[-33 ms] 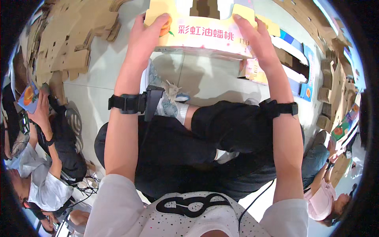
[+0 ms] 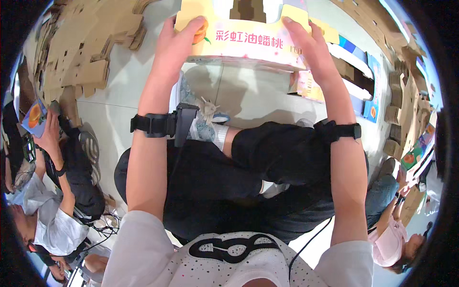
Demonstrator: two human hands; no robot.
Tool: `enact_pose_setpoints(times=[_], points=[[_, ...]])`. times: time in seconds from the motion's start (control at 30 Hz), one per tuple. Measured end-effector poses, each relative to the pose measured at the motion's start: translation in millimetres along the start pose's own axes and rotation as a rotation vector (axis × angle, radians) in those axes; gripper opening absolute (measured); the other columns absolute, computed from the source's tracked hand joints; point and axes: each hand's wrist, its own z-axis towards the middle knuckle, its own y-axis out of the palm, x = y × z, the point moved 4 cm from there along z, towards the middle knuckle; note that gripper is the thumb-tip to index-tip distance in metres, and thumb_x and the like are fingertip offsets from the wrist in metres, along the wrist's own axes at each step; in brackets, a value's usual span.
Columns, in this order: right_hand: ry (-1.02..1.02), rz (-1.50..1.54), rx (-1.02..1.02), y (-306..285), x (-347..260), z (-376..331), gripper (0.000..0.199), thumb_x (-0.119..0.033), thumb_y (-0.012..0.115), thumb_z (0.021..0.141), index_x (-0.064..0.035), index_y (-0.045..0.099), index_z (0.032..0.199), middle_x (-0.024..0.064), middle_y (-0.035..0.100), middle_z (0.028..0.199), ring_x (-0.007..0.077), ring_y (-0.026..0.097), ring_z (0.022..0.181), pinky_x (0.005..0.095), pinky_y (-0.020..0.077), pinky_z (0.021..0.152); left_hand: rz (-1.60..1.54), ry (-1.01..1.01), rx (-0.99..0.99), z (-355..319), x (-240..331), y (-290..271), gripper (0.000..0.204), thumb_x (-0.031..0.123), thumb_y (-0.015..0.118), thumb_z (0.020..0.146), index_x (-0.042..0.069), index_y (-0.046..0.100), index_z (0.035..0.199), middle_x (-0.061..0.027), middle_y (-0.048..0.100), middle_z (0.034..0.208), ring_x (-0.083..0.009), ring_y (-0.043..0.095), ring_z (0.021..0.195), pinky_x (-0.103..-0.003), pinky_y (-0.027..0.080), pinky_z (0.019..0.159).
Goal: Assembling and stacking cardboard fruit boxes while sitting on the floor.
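A yellow and pink cardboard fruit box (image 2: 248,45) with printed fruit is held out in front of me, at the top of the view. My left hand (image 2: 178,40) grips its left end, thumb on the printed face and fingers behind. At the right end, my right hand (image 2: 311,45) holds it the same way, thumb near the upper edge. The box has an opening at its top middle; its far side is cut off by the view's edge. A pink and yellow printed carton (image 2: 307,86) sits on the floor just below my right hand.
Stacked flat brown cardboard (image 2: 76,52) lies at the left, with more cardboard (image 2: 406,110) along the right. A blue and white box (image 2: 372,91) stands right of my right hand. A co-worker at left holds a purple box (image 2: 34,119); another sits at right. Cables (image 2: 107,225) lie lower left.
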Motion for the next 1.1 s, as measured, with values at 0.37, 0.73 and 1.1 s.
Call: enact_pose_setpoints(times=[0.37, 0.73, 1.1], points=[[0.089, 0.183, -0.155, -1, 21, 12, 0.062, -0.052, 0.059, 0.091, -0.0054, 0.054, 0.132, 0.0086, 0.062, 0.117, 0.0161, 0.060, 0.106, 0.0292, 0.0433, 0.096, -0.037, -0.052, -0.038, -4, 6, -2, 0.082, 0.040, 0.075, 0.078, -0.006, 0.042, 0.138, -0.0162, 0.060, 0.121, -0.0209, 0.059, 0.111, -0.033, 0.044, 0.096], [0.111, -1.062, 0.044, -53, 47, 32, 0.084, -0.060, 0.052, 0.089, 0.0062, 0.040, 0.139, 0.0305, 0.060, 0.123, 0.0393, 0.060, 0.115, 0.0435, 0.0472, 0.096, 0.058, -0.012, 0.045, -2, 0, -6, 0.069, 0.045, 0.072, 0.084, -0.002, 0.052, 0.130, -0.0121, 0.062, 0.120, -0.0178, 0.058, 0.110, -0.030, 0.042, 0.097], [-0.116, -0.780, 0.156, -51, 68, 51, 0.078, -0.038, 0.069, 0.087, 0.0164, 0.033, 0.131, 0.0398, 0.061, 0.107, 0.0452, 0.064, 0.105, 0.0457, 0.0518, 0.092, 0.049, 0.031, -0.008, -3, 3, -1, 0.070, 0.047, 0.070, 0.088, -0.005, 0.052, 0.130, -0.0127, 0.064, 0.117, -0.0163, 0.061, 0.106, -0.029, 0.046, 0.092]])
